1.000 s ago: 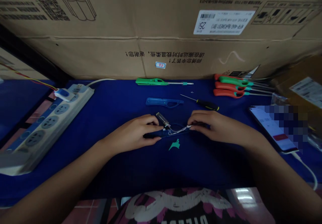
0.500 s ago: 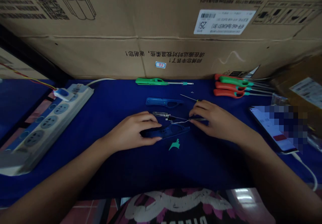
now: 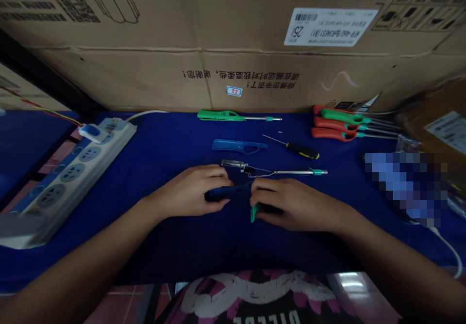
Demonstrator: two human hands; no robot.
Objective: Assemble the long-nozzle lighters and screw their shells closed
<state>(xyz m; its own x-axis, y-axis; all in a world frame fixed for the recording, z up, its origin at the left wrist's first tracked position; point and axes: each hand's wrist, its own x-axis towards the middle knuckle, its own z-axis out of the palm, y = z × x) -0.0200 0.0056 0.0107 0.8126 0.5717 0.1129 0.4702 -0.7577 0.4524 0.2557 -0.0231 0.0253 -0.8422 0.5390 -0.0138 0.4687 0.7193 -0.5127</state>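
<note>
My left hand (image 3: 198, 190) grips a dark blue lighter casing half (image 3: 233, 189) between thumb and fingers, low over the cloth. My right hand (image 3: 291, 202) is closed at the casing's right end, with a small green trigger piece (image 3: 254, 213) in its fingers; its fingers partly hide both parts. Just beyond lie a clear gas tank (image 3: 233, 163) with a thin wire and a metal lighter tube (image 3: 291, 172) with a green collar. Farther back rests the other blue casing half (image 3: 238, 146). To its right is a black and yellow screwdriver (image 3: 304, 151).
A green lighter (image 3: 222, 116) lies before the cardboard box (image 3: 145, 81). Several red and green lighters (image 3: 333, 122) are piled at the back right. A power strip (image 3: 69, 178) stands left; a blurred-out phone (image 3: 400, 183) with a white cable lies right.
My right hand has left the metal tube and come nearer and leftward, picking up the green trigger piece. The screwdriver and tube are now uncovered. My left hand keeps hold of the casing half.
</note>
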